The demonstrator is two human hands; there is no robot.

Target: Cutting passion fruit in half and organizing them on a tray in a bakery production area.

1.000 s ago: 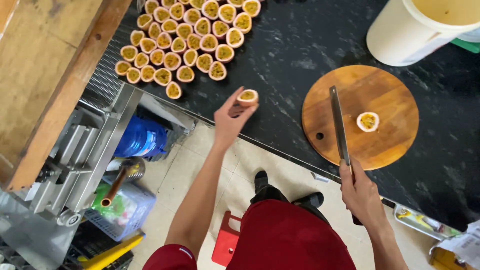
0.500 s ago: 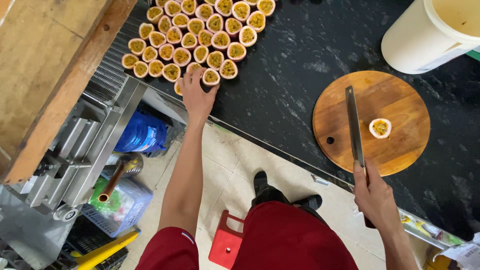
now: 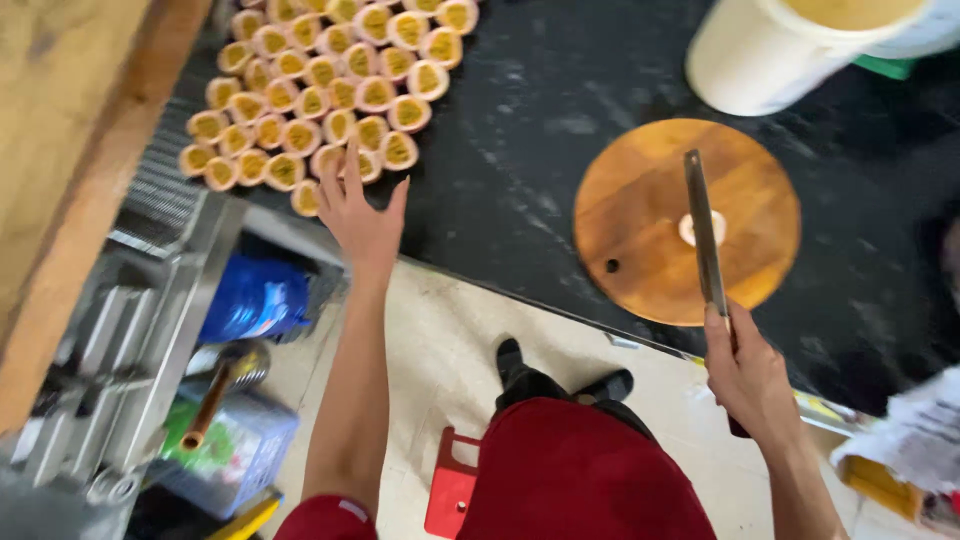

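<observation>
the left hand [image 3: 358, 222] is hovering open and empty, fingers spread, at the near edge of the rows of halved passion fruit [image 3: 330, 85] on the black tabletop [image 3: 520, 120]. the right hand [image 3: 748, 375] is gripping a knife [image 3: 703, 235], whose blade is lying over a fruit half [image 3: 688, 228] on the round wooden cutting board [image 3: 640, 240].

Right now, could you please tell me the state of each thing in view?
Left hand: open, empty, at the fruit rows' edge.
Right hand: closed on the knife handle.
Knife: blade over the board.
Passion fruit halves: cut, face up, in rows.
Cutting board: flat, one fruit half on it.
White bucket: open, nearly full.
</observation>
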